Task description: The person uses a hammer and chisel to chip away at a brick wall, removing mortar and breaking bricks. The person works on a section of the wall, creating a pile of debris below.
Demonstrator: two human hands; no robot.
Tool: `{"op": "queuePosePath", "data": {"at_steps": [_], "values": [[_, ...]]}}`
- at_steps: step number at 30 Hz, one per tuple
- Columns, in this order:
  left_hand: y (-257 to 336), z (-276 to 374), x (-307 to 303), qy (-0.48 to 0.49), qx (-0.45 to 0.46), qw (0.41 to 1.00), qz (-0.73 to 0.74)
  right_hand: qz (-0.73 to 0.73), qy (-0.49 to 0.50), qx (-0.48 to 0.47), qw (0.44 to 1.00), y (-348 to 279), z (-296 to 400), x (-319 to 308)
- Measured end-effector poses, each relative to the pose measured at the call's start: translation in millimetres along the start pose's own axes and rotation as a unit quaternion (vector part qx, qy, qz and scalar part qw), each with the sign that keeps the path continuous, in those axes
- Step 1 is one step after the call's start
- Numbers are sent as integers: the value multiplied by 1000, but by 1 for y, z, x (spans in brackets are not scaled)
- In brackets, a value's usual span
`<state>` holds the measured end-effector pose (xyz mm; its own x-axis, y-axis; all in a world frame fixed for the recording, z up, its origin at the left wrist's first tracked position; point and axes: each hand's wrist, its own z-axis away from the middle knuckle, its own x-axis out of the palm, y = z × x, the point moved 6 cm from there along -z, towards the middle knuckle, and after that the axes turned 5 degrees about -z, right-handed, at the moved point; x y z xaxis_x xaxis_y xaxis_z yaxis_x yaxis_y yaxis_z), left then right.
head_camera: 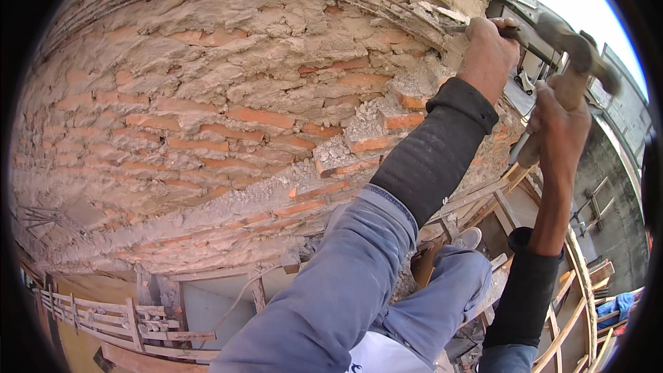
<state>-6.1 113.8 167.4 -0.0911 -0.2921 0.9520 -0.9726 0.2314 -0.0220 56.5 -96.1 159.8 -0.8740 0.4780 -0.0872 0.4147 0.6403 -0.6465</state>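
My left hand (489,54) grips a metal chisel (456,29), its tip against the rough edge of the brick wall near long rebar rods (383,8). In my right hand (562,114) is the wooden handle of a hammer (577,52). The hammer's head is blurred and stands a short way right of the chisel's struck end, apart from it. The wall (233,62) shows red bricks under crumbling mortar, with broken bricks (404,122) in steps below my left hand.
Below are my legs and a shoe (468,238) among rubble and timber. Wooden scaffold poles (582,280) run at the lower right, a wooden railing (98,318) at the lower left. A blue cloth (616,306) lies at the right. Loose wires (41,217) stick out at the far left.
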Motion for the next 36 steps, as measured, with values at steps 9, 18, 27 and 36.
{"op": "queuePosePath", "data": {"at_steps": [9, 18, 27, 36], "values": [[-11, 8, 26, 56, -59, 996, 33, -291, 61, -129, 946, -58, -10, -75], [24, 29, 18, 55, -31, 998, -24, -52, 25, 10, 998, -47, 8, -11], [16, 39, -3, 93, -86, 991, -43, 26, -60, 102, 993, 38, 7, 15], [22, 31, -50, 136, -115, 947, -266, -161, -19, 234, 958, 92, 115, -5]]}}
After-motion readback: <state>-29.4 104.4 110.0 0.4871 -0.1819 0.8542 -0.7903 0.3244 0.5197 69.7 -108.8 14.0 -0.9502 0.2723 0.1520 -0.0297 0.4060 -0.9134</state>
